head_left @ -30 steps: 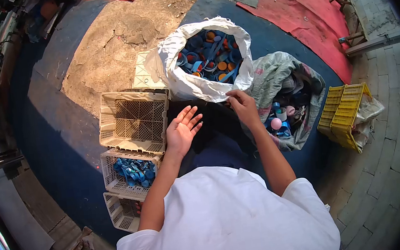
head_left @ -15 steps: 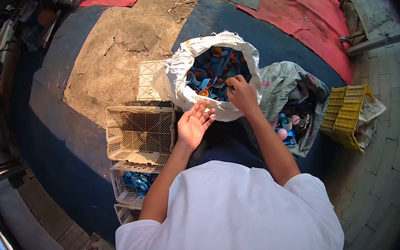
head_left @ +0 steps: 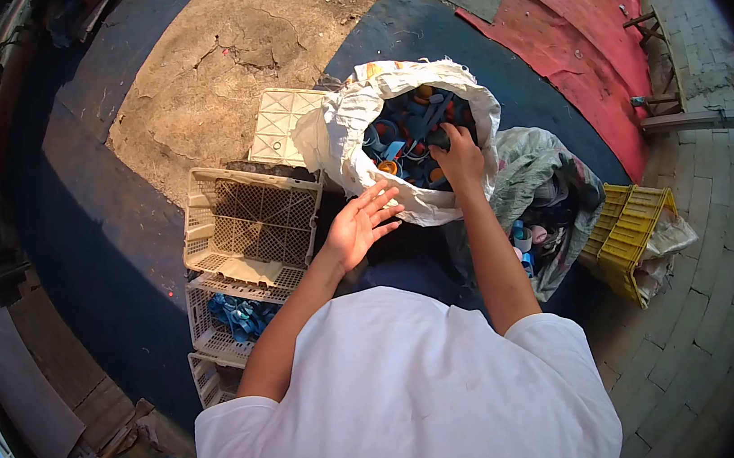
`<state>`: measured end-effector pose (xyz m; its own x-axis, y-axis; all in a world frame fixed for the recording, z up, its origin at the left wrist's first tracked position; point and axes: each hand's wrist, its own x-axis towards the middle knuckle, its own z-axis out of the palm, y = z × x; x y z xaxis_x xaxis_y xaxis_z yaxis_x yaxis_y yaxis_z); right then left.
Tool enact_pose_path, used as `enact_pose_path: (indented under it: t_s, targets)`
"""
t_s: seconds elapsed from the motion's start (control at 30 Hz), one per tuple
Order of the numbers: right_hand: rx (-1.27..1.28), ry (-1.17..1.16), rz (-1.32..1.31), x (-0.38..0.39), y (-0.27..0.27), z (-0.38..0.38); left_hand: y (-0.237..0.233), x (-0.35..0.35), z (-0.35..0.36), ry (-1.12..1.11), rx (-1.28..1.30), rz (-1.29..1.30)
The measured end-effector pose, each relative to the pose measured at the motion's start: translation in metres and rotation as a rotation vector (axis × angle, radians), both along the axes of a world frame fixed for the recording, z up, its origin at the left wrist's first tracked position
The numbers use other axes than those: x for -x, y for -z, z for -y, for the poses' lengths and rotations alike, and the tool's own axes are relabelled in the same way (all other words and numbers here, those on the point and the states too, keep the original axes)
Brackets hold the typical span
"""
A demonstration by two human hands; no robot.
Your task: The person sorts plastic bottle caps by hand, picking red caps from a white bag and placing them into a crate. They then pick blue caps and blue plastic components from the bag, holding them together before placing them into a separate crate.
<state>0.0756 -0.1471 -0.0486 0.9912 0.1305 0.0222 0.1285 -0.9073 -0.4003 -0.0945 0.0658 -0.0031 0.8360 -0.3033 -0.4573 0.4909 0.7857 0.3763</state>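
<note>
In front of me stands a white woven sack (head_left: 342, 128) with its rim rolled down. Inside lies a heap of small plastic parts (head_left: 414, 124), mostly blue and dark, some orange. My right hand (head_left: 460, 159) reaches over the near right rim into the sack, fingers curled down on a dark piece among the parts; I cannot tell what that piece is. Palm up, my left hand (head_left: 362, 227) rests at the near left side of the sack's rim, its fingers spread and nothing in it.
Cream plastic crates (head_left: 239, 216) are stacked on my left, a lower one holding blue pieces (head_left: 241, 316). To the right are a grey-green sack (head_left: 519, 175) with mixed parts and a yellow crate (head_left: 626, 236). A cream lattice panel (head_left: 283, 125) lies behind the crates.
My right hand has gone a little deeper among the parts in the sack. My left hand stays beside the rim, its fingers more spread. The view has shifted slightly.
</note>
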Motion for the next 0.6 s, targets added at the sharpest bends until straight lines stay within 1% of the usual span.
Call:
enact_pose_path:
  t_s: [0.07, 0.17, 0.27, 0.37, 0.4, 0.43, 0.5, 0.57, 0.6]
  targets:
    - [-0.057, 0.037, 0.021, 0.008, -0.014, -0.001, 0.0, -0.003, -0.003, 0.026, 0.013, 0.026]
    - [-0.241, 0.036, 0.119, 0.016, -0.023, 0.002, -0.009, -0.01, -0.004, 0.065, -0.08, 0.105]
    - [-0.303, -0.002, 0.303, 0.026, -0.024, 0.007, -0.023, -0.022, -0.003, 0.051, -0.07, 0.094]
    - [-1.022, 0.252, -0.234, 0.043, -0.055, -0.007, -0.024, -0.031, -0.001, 0.011, -0.018, 0.085]
    - [-1.18, 0.234, -0.297, 0.049, -0.06, -0.01, -0.024, -0.033, 0.0, 0.005, -0.04, 0.078]
    - [-1.3, 0.182, -0.291, 0.054, -0.057, -0.014, -0.025, -0.036, 0.003, -0.002, -0.062, 0.073]
    - [-1.354, 0.096, -0.23, 0.071, -0.065, -0.027, -0.025, -0.04, 0.007, -0.015, -0.103, 0.059]
    - [-1.147, -0.025, -0.152, 0.084, -0.071, -0.033, -0.034, -0.045, 0.009, -0.025, -0.025, 0.034]
    - [-1.171, -0.028, -0.202, 0.091, -0.078, -0.038, -0.039, -0.047, 0.009, -0.031, 0.015, 0.018]
